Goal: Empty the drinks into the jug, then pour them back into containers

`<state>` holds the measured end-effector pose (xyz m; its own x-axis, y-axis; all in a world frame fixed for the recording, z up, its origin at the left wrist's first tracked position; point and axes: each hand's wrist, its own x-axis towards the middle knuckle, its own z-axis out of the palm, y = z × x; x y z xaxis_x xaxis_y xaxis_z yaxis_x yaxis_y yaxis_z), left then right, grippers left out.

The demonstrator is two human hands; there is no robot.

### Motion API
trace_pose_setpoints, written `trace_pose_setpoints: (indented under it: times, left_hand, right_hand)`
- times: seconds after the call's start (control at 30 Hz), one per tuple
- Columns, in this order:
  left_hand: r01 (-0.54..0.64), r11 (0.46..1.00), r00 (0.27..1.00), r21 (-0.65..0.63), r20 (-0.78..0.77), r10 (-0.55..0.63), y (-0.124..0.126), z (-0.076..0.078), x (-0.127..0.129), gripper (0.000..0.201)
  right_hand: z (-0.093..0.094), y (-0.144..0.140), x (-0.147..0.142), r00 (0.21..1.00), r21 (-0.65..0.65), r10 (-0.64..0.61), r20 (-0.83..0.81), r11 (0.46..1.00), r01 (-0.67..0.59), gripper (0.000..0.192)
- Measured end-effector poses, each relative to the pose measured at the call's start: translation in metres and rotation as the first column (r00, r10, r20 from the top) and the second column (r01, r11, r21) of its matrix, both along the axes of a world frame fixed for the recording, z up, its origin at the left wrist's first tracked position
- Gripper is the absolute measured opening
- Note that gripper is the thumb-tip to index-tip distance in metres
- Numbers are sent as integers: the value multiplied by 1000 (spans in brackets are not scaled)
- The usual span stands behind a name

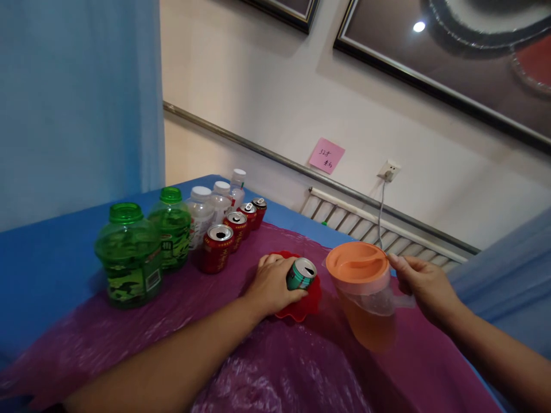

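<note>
My left hand (272, 285) is wrapped round a green drink can (297, 276), which is opened at the top. Beneath the can and hand lies a red scalloped dish (297, 311). To its right is a clear plastic pitcher (373, 327) with an orange lid (357, 261) and amber liquid inside. At the lid's right edge, by the handle, my right hand (424, 281) grips the pitcher with thumb and curled fingers. Its other fingertips are partly hidden.
Left of the dish stand several red cans (217, 249), several clear white-capped bottles (201, 217) and two green bottles (129, 258). Crumpled purple plastic sheeting (275, 373) covers a blue tabletop (26, 258). Behind are a radiator (344, 215) and a plugged-in cord (381, 212).
</note>
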<state>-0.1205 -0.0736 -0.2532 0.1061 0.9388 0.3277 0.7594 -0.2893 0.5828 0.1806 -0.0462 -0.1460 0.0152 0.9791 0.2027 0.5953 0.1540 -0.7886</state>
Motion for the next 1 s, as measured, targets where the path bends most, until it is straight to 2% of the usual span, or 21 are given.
trace_pose_setpoints:
  times: [0.43,0.67,1.0]
  left_hand:
    - [-10,998,999,-54,-43,8,2,-3,0,59]
    - [-14,999,999,-52,-34,13,1,-1,0,56]
    - [-4,998,999,-57,-36,2,1,-1,0,59]
  right_hand:
    - [1,1,-6,1000,-3,7,12,1000,-7,66]
    - [5,0,-5,998,28,30,61,999,-32,65]
    - [7,-1,-11,995,8,39,94,999,-40,66]
